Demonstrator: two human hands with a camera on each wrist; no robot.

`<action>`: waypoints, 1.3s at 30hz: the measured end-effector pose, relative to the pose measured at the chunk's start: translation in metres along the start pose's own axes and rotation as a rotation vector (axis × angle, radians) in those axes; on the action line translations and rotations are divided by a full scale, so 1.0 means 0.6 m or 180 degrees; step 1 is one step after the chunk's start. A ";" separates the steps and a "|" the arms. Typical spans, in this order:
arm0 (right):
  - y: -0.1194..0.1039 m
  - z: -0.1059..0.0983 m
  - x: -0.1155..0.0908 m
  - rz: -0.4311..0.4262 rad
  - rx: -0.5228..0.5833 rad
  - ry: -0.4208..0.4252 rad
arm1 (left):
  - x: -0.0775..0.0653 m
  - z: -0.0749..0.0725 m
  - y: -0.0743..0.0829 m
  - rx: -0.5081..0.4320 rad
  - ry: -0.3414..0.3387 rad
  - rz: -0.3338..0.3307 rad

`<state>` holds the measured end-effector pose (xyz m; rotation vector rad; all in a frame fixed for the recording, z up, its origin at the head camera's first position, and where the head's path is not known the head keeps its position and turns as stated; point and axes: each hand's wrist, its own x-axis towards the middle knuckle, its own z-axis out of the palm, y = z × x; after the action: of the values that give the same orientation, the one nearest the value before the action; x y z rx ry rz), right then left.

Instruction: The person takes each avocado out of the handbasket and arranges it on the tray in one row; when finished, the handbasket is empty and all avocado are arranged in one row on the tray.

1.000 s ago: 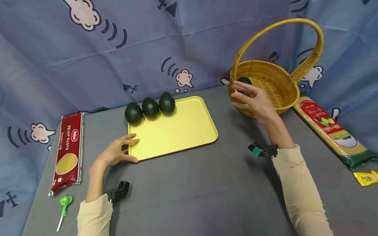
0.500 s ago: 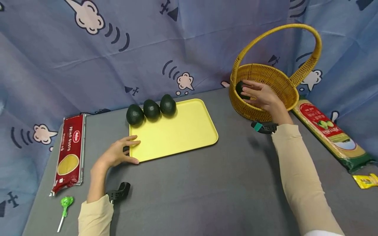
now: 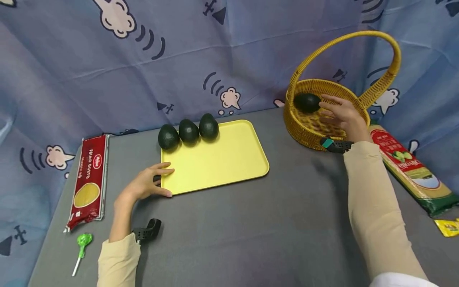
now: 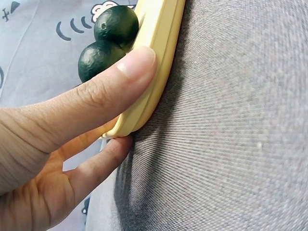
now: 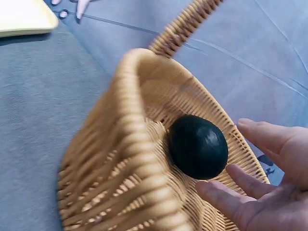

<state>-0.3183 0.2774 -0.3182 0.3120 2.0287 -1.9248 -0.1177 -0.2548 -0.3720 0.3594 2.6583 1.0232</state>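
Observation:
Inside the yellow wicker basket (image 3: 305, 133), a dark green avocado (image 3: 307, 103) lies against the left part of the wall. My right hand (image 3: 344, 113) is over the basket just to the right of this avocado, with its fingers spread and nothing gripped. In the right wrist view, the fingertips (image 5: 211, 190) are close beside the avocado; whether they touch it I cannot tell. My left hand (image 3: 145, 183) holds the near left corner of the yellow tray (image 3: 222, 159), its thumb (image 4: 137, 67) on the rim. Three avocados (image 3: 189, 131) stand in a row along the tray's far left edge.
A red spaghetti pack (image 3: 87, 179) and a green lollipop (image 3: 83, 245) lie at the left. At the right, a long red and green pack (image 3: 412, 167) lies beside the basket, near a small yellow packet (image 3: 448, 227). A patterned blue cloth (image 3: 251, 59) hangs behind.
My right hand has moved from the basket's left rim rightward over its inside, coming off the avocado, which now lies in full view in the basket. The left hand stays at the tray corner.

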 end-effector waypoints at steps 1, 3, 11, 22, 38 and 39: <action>-0.002 -0.002 0.005 0.0009 -0.0102 0.0006 | 0.000 0.000 0.000 -0.0039 -0.0015 -0.0026; -0.006 -0.007 0.014 0.0008 -0.0350 -0.0016 | 0.001 0.000 -0.002 -0.0167 -0.0056 -0.0071; -0.015 -0.024 0.038 0.0014 -0.0825 -0.0220 | 0.002 0.003 -0.005 -0.0385 -0.0078 -0.0082; -0.024 -0.036 0.051 0.0000 -0.0870 -0.0323 | 0.003 0.006 -0.009 -0.0515 -0.0073 -0.0088; -0.014 -0.034 0.096 0.0014 -0.1118 -0.0314 | 0.004 0.004 -0.013 -0.0548 -0.0020 -0.0123; -0.015 -0.034 0.099 0.0012 -0.1096 -0.0314 | 0.004 0.004 -0.013 -0.0550 -0.0012 -0.0117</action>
<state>-0.3779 0.2931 -0.3317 0.1331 2.2382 -1.5176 -0.1201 -0.2585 -0.3793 0.2744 2.5392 1.2278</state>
